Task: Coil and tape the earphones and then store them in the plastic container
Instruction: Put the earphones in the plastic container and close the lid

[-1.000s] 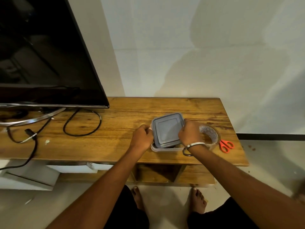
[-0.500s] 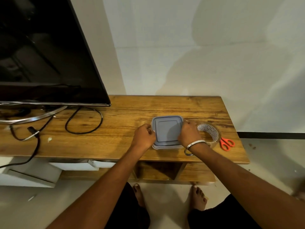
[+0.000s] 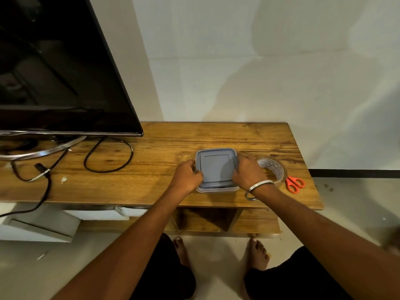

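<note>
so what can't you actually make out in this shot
- Earphones: head view, not visible; the grey lid covers the container.
- Fingertips of left hand and right hand: curled at the lid's edges, hidden.
- Tape roll: near side behind the right wrist.

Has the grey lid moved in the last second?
Yes. The grey lid was tilted up off the container beside the tape roll; now it lies flat on it, lowered, both hands at its edges.
</note>
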